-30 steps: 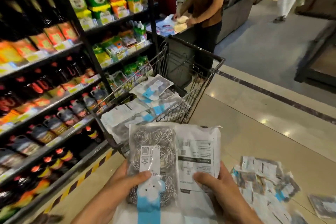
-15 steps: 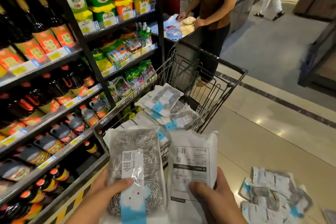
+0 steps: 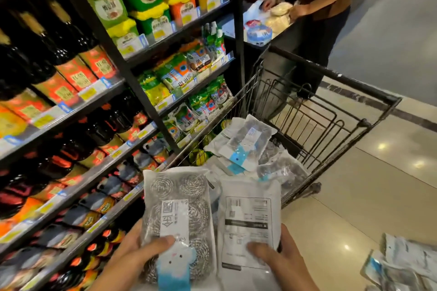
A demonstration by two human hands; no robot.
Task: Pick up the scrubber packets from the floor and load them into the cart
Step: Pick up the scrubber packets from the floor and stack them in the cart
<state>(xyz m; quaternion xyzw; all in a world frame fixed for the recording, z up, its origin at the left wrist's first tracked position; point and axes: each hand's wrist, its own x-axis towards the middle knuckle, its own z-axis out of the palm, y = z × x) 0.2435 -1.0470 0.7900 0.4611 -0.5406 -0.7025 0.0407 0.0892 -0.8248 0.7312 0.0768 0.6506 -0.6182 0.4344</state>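
Two scrubber packets (image 3: 179, 220) were pinched, one by each hand's fingers, left hand (image 3: 134, 255) and right hand (image 3: 281, 260), near the cart (image 3: 331, 111).

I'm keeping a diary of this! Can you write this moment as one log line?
left hand: holds steel-wool scrubber packet | right hand: holds white packet, label side up | black wire cart: ahead, part-loaded | floor packets: remain

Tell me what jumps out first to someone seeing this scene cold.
Two scrubber packets fill the near foreground: the left hand grips the front-facing packet showing steel scourers, the right hand grips the back-facing packet. Just beyond them the black wire cart already holds a heap of packets, with crowded shelves to the left. More loose packets lie on the floor at lower right.
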